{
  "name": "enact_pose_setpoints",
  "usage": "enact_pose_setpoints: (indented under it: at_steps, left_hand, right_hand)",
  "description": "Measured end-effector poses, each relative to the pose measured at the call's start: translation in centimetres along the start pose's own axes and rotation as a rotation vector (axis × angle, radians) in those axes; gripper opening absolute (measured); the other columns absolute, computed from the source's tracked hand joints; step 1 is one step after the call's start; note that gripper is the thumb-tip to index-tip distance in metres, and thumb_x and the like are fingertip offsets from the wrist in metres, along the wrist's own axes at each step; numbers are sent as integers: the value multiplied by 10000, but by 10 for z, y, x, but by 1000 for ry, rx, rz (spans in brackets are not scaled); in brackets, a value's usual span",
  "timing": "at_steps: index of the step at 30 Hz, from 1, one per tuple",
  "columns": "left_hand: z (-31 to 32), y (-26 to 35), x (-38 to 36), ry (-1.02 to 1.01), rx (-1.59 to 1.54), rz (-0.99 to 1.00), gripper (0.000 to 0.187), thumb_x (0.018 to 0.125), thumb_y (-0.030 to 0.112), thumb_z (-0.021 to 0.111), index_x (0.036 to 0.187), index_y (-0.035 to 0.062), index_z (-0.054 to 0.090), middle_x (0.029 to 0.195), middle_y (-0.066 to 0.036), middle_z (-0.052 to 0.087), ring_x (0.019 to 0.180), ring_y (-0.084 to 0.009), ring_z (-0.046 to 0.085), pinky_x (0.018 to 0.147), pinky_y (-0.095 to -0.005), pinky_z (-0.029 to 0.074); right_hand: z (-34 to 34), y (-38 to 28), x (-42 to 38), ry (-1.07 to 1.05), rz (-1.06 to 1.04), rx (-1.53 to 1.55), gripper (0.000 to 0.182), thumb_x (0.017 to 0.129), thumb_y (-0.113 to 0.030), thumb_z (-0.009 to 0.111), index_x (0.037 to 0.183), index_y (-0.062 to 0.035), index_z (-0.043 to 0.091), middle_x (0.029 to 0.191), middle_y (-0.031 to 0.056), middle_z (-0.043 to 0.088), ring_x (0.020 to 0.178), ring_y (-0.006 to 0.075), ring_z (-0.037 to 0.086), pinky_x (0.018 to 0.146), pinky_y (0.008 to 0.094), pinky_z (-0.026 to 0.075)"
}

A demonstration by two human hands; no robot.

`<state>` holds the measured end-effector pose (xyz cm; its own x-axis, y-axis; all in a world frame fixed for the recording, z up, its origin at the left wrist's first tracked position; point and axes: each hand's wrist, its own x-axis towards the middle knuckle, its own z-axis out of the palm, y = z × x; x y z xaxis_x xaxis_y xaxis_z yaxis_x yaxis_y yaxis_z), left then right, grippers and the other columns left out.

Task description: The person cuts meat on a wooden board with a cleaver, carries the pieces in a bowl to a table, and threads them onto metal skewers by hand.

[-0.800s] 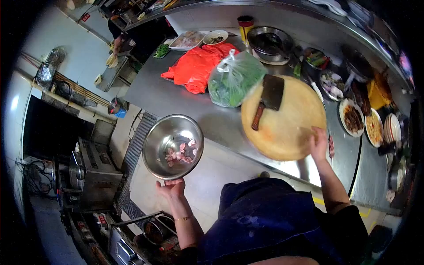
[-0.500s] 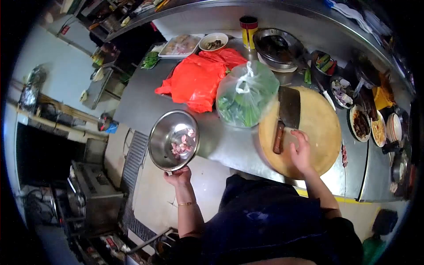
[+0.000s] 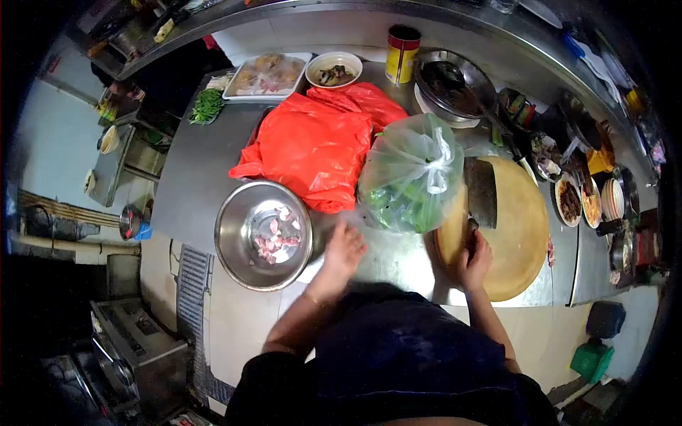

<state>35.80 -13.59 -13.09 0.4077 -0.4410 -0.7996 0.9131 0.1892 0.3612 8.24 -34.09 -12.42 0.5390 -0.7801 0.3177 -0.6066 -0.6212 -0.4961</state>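
My right hand [image 3: 476,263] is closed round the handle of a cleaver [image 3: 481,192], whose broad dark blade lies flat on the round wooden chopping board [image 3: 515,241]. To the left, my left hand [image 3: 345,248] hovers above the steel counter, slightly blurred, with loosely parted fingers and nothing in them. Beside it, a steel bowl [image 3: 302,259] holds small pieces of pinkish raw meat [image 3: 275,248] and rests at the counter's front edge. A tied clear plastic bag of green vegetables [image 3: 408,188] sits between my hands, against the board.
Behind the bowl lies a red plastic bag [image 3: 309,149]. Along the back stand a white tray of bagged food [image 3: 238,92], a white bowl [image 3: 312,71], a yellow-and-red can [image 3: 403,60] and a dark wok-like pan [image 3: 483,92]. Several plates, one with dark food [image 3: 568,202], line the right side.
My left hand has let go of the steel bowl, now on the counter, and moved right. My right hand has gone from open beside the cleaver to gripping its handle.
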Motion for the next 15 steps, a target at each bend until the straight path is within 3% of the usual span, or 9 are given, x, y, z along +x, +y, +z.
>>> enact_pose_setpoints:
  at_steps: [1,4,6,8,9,10,11,13,15]
  left_hand:
    - [26,19,5,114,-40,-29,398,918,501,601,1124,169,525,971,0,584,880,-200,559,833,-418,459]
    - [42,56,24,-3,127,-120,298,938,493,560,1015,205,542,892,35,569,831,-159,545,789,-361,441]
    - [48,82,37,-94,230,5,214,969,419,480,895,237,565,867,101,598,810,-121,543,762,-339,426]
    - [53,125,67,-166,381,178,322,975,405,455,1196,210,584,1248,27,591,1075,-171,531,881,-406,439]
    - [107,145,17,-82,444,229,450,979,411,442,1352,164,490,1467,-5,421,1248,-230,459,978,-491,416]
    - [121,163,6,-195,531,233,558,955,429,514,1410,123,412,1555,-29,297,1378,-277,345,1014,-563,385]
    - [138,168,-4,-211,629,280,574,905,422,620,1391,155,473,1579,-42,266,1463,-263,180,1030,-600,349]
    - [108,185,66,-573,1525,892,570,794,453,735,1288,206,596,1578,-83,260,1475,-351,98,1067,-678,234]
    - [119,191,38,-469,2257,1149,538,737,509,762,1193,237,670,1566,-117,276,1455,-436,134,1104,-686,157]
  right_hand:
    - [1,0,1,0,8,-3,565,776,-95,582,1329,-33,483,1188,203,577,1087,392,535,956,479,416]
    - [2,3,1,-2,22,-16,555,785,-116,581,1327,-36,493,1187,199,580,1083,393,534,961,477,407]
    - [2,4,-3,2,23,-26,552,785,-115,582,1324,-34,498,1184,201,581,1076,395,533,960,476,404]
    - [1,1,-1,6,25,-43,551,785,-112,583,1324,-32,497,1182,205,582,1071,393,534,956,476,405]
    - [0,-2,0,1,28,-51,551,785,-111,583,1324,-31,497,1181,207,582,1068,392,534,955,477,405]
    - [-3,-6,3,-11,44,-29,546,784,-100,577,1321,-32,500,1178,213,583,1062,390,536,953,474,407]
    - [-2,-4,3,-4,24,-35,539,782,-91,572,1313,-26,504,1177,209,584,1060,389,537,950,466,410]
    - [-1,-3,3,-11,31,-35,532,779,-95,568,1302,-17,508,1181,206,587,1061,387,537,949,465,411]
    - [0,-4,2,-22,56,-49,529,781,-102,565,1299,-12,507,1184,204,588,1060,387,539,951,467,411]
